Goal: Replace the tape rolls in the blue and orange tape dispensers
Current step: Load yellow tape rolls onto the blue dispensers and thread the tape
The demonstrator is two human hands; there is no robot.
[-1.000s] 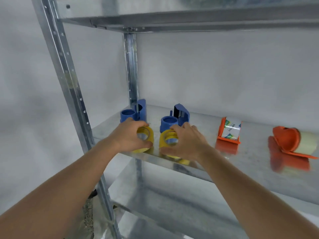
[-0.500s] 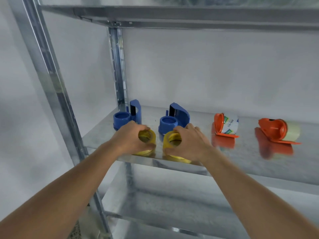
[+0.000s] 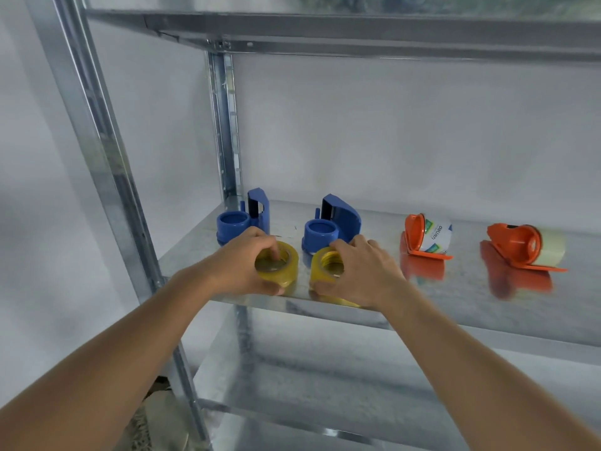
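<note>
I have my left hand (image 3: 242, 266) gripping one yellow tape roll (image 3: 280, 266) and my right hand (image 3: 353, 273) gripping the other (image 3: 322, 266), both on the shelf (image 3: 455, 307). Both blue dispensers (image 3: 242, 218) stand empty; the orange ones (image 3: 419, 237) look loaded.

Two blue tape dispensers (image 3: 242, 219) (image 3: 331, 226); two orange dispensers (image 3: 414, 237) (image 3: 510, 247); two translucent yellow tape rolls (image 3: 279, 266) (image 3: 322, 266); grey galvanised metal shelf (image 3: 455, 288).
</note>
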